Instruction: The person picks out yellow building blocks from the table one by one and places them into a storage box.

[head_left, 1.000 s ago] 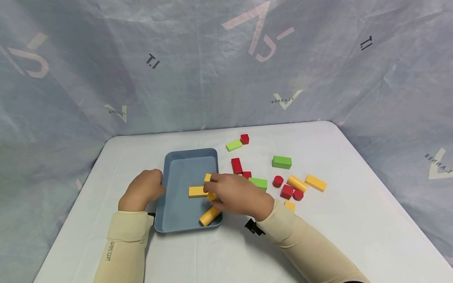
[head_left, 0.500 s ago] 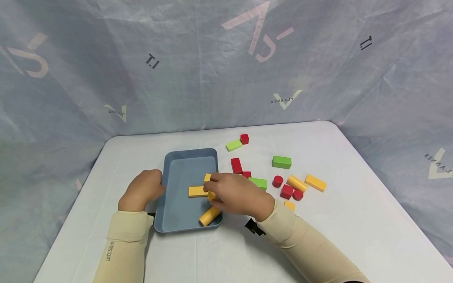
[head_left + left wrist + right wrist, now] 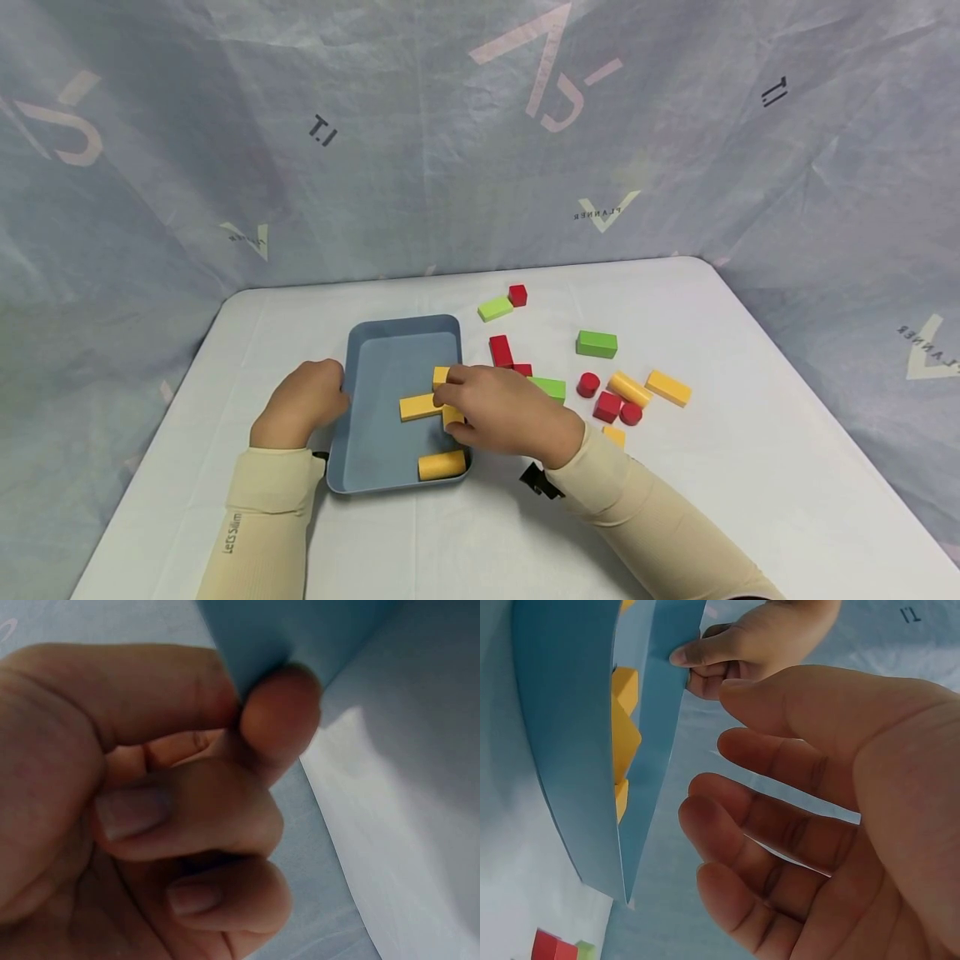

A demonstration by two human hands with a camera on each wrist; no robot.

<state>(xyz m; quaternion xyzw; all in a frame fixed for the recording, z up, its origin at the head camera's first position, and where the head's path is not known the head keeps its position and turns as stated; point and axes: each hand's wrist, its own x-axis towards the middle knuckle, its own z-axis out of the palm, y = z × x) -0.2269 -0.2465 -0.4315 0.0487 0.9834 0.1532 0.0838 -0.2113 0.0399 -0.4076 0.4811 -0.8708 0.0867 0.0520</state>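
Observation:
My left hand pinches the left wall of a blue-grey plastic tray between thumb and index finger, the other fingers curled. My right hand hangs over the tray's right wall, its fingers parted and loosely bent. Nothing sits between those fingers in the right wrist view. Inside the tray, just below the right fingertips, lie a yellow rectangular block, another yellow block and a third yellow block partly hidden by the fingers. A yellow cylinder rests in the tray's near right corner.
Right of the tray, loose blocks are scattered on the white-covered table: a green block, a yellow cylinder, a yellow block, a red cube and several others. A printed grey curtain hangs behind.
The yellow cylinder in the tray has turned from slanted to lying nearly along the near wall. The yellow blocks under my right fingers have shifted slightly; that hand has let go. My left hand stays put.

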